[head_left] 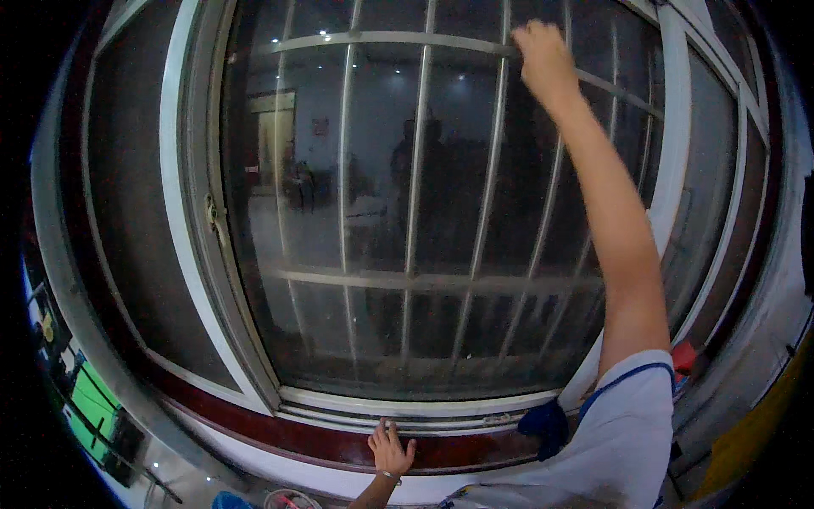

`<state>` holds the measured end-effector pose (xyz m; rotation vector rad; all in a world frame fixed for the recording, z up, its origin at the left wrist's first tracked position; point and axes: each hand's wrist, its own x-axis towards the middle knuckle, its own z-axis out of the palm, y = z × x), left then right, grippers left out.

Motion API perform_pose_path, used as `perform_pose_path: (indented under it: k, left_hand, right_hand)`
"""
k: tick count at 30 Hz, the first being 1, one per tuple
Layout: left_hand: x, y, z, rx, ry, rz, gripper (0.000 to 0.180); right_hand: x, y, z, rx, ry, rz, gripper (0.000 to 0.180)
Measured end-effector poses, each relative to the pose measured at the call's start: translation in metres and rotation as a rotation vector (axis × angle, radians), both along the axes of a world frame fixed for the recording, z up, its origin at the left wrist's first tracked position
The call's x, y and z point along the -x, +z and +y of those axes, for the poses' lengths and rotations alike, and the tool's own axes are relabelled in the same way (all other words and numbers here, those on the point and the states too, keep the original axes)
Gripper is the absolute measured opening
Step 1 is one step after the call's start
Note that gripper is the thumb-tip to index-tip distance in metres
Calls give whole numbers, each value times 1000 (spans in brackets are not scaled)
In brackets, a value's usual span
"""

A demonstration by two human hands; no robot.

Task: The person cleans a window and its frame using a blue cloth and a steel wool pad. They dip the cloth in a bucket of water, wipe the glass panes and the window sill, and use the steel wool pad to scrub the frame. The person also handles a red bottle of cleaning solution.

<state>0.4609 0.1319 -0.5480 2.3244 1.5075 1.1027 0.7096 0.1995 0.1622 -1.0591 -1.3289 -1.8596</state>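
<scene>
A large sliding window [381,212] with a pale metal frame fills the view, metal bars showing behind its glass. My right hand [547,64] is raised high at the upper right, in front of the pane. Its fingers are curled together; whatever they may hold is hidden. Down at the bottom, my left hand [390,450] rests on the dark red sill [322,441], fingers spread and holding nothing. A dark blue cloth-like bundle [544,428] lies on the sill beside my right sleeve.
A window latch [212,212] sits on the left frame. Below the sill are a blue container [231,500] and a pale round basket [290,499]. A green panel [91,394] stands at the far left. A red item [683,356] shows behind my right shoulder.
</scene>
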Motion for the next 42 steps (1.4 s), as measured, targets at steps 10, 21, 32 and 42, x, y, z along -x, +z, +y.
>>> perform_pose_path:
  k: [10,21,32,42]
  left_hand:
    - [3,2,4,-14,39,13,68]
    - [4,-5,4,-40,17,-40,67]
    - [3,0,6,-37,-28,-28,65]
    - [-2,1,2,-89,-34,-57,64]
  right_hand:
    - [20,-20,14,40,-11,-26,38]
    - [4,-1,-9,95,-33,95,40]
    - [140,6,66,183,-69,-105,12]
    - [19,38,12,-306,1,256,12]
